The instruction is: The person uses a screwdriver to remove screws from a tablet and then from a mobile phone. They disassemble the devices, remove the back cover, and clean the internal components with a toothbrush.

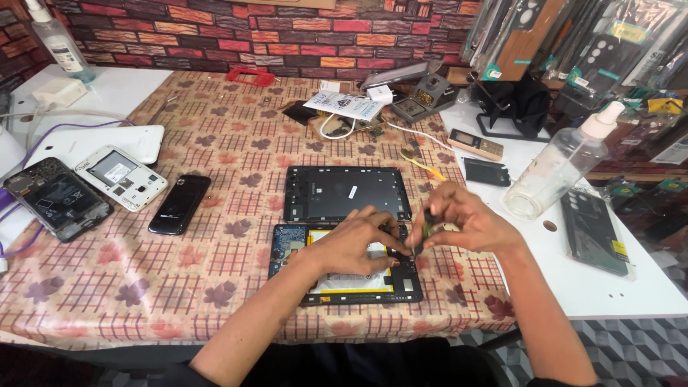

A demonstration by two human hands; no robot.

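Observation:
An opened tablet [301, 247] lies near the table's front edge, its blue circuit board and pale battery exposed. My left hand [351, 245] rests flat on the tablet's middle, pressing it down. Just to the right, my right hand [459, 217] grips a small screwdriver [425, 231] upright, its tip at the tablet's right edge. The tablet's removed dark back cover [346, 193] lies directly behind it, inner side up.
Several dismantled phones [57, 197] and a black phone [180, 203] lie at left. A clear spray bottle [562, 163] stands at right on a white surface, beside a dark phone case [593, 231]. A soldering stand [425, 97] and cables sit at the back.

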